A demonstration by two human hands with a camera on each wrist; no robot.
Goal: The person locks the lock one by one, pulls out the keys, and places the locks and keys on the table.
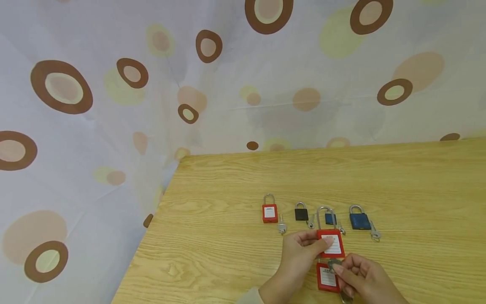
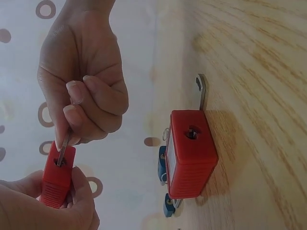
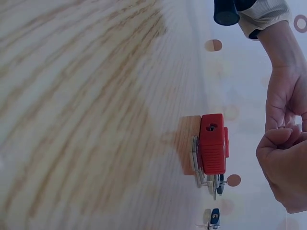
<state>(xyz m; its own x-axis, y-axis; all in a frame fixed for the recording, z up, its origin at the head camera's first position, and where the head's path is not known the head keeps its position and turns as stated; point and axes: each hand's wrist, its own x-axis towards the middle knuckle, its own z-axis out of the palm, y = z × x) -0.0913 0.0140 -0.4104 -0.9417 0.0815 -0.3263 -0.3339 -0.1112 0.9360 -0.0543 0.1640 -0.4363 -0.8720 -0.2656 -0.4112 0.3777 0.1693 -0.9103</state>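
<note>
My left hand (image 1: 294,259) grips a red padlock (image 1: 335,250) by its body, thumb over the white label and shackle pointing away from me. Between thumb and curled fingers, my right hand (image 1: 366,276) pinches a key (image 2: 63,152). In the left wrist view its blade is at the keyhole in the padlock's bottom face. Below the held padlock, a second red padlock (image 1: 327,278) lies on the table, with another key (image 1: 346,298) beside it, partly under my right hand. In the right wrist view, my hands hide the held padlock.
Beyond my hands on the wooden table (image 1: 212,236) lie a red padlock (image 1: 270,218), a black padlock (image 1: 301,215), a small blue padlock (image 1: 329,219) and a larger blue padlock (image 1: 359,221). Each has keys next to it. A patterned cloth (image 1: 235,122) hangs behind and at left.
</note>
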